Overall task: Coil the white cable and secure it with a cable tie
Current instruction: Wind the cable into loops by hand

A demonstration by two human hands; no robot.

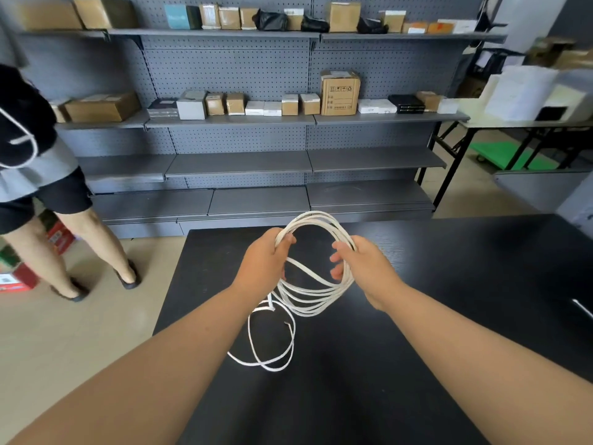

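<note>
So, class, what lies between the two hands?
In the head view, left hand and right hand grip the white cable; between them gapes its open loop, black table behind.

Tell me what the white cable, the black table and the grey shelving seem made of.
White cable: flexible plastic jacket, matte, likely; it bends into soft loops. Black table: probably laminate board, matte with a faint grain; core unseen. Grey shelving: painted metal, it seems, with a perforated back panel and thin shelves.

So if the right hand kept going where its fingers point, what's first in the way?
Probably the left hand, holding the white cable opposite; only the coil's open middle separates it from the right hand. Depth unclear.
</note>
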